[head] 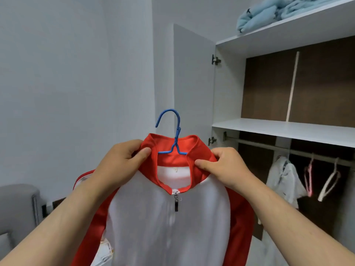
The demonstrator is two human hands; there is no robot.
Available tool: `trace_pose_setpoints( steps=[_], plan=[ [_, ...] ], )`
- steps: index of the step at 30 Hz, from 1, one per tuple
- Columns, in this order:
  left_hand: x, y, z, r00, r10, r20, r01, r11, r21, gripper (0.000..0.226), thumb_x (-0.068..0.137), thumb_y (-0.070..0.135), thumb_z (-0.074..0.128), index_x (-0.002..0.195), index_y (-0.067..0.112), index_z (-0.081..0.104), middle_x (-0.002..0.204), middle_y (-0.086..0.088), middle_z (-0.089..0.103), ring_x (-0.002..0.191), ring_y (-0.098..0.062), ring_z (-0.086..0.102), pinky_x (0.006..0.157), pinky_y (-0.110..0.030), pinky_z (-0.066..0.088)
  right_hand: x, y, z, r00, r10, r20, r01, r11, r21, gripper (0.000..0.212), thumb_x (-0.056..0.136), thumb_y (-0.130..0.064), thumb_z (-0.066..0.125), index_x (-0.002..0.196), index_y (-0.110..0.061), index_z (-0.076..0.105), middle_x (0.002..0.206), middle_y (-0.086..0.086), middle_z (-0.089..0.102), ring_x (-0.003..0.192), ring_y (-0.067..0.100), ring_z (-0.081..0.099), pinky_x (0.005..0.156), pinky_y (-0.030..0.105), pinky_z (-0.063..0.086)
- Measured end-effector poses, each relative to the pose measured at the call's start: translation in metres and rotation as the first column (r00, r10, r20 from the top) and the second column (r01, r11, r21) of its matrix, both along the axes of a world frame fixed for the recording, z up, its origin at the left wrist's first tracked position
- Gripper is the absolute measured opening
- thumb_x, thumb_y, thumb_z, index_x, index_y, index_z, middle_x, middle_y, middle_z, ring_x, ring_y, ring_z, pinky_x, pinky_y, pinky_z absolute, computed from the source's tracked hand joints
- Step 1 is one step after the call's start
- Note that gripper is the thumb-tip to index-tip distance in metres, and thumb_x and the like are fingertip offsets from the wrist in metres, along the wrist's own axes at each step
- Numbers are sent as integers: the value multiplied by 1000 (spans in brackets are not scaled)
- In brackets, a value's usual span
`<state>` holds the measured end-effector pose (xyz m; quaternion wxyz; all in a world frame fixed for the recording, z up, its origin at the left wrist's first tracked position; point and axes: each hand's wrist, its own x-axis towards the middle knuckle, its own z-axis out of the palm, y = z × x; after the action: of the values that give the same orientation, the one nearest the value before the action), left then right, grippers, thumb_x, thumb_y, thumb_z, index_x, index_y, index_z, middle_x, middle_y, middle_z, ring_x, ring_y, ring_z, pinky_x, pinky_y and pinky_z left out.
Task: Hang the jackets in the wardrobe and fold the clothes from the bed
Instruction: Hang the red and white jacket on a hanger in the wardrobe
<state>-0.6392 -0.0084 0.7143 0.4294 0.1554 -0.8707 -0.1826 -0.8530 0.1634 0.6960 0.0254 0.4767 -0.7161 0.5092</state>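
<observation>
From the head camera, I am holding a red and white jacket (153, 217) up in front of the open wardrobe (226, 93). It is sitting on a blue hanger (173, 131) whose hook is sticking up out of the collar. My left hand (123, 162) is pinching one side of the collar and my right hand (224, 166) the other. Inside, a white garment (284, 179), a pink hanger (309, 175) and a white hanger (329, 183) are hanging on the rail (269, 147).

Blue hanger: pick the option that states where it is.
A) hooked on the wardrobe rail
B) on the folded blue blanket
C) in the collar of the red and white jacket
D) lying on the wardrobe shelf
C: the blue hanger sits in the red collar of the jacket, pinched by the left hand and right hand; its hook is clear of the rail.
</observation>
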Motion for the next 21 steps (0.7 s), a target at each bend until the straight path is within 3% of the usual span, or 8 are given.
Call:
trace_pose_setpoints(
  steps=[5,9,13,17,21],
  plan=[
    [-74,-23,-32,990,-43,137,50,998,-48,51,77,70,37,69,23,56,60,5,54,56,-12,49,59,-37,44,-62,11,-26,988,-151,-16,151,989,-5,54,73,-28,86,46,-19,40,44,-11,37,43,6,31,45,21,27],
    [-135,-44,-57,974,-124,189,129,992,-15,46,79,61,47,66,18,55,61,5,54,53,-9,44,57,-35,41,-113,8,-39,972,-230,-46,231,973,15,48,72,-31,85,48,-15,47,46,-9,44,45,5,34,45,20,28],
    [-197,-57,-70,973,-121,199,129,991,-27,37,95,40,57,66,17,51,57,5,52,56,-10,46,58,-33,38,-154,4,-50,954,-295,-46,297,954,38,46,73,-33,85,53,-8,51,50,-5,46,49,8,37,51,28,32],
    [-252,-63,-73,970,-132,206,144,989,-44,39,92,48,47,67,18,49,59,4,52,64,-19,52,62,-34,42,-187,7,-54,920,-384,-74,388,920,58,49,75,-35,83,51,-15,45,52,-3,44,52,12,37,53,32,30],
    [-301,-64,-74,955,-199,218,214,976,-46,40,90,51,45,65,19,47,59,5,52,64,-19,52,62,-35,43,-214,21,-58,901,-430,-61,434,898,80,47,77,-35,82,62,1,54,56,1,49,54,11,40,54,32,31]
  ],
)
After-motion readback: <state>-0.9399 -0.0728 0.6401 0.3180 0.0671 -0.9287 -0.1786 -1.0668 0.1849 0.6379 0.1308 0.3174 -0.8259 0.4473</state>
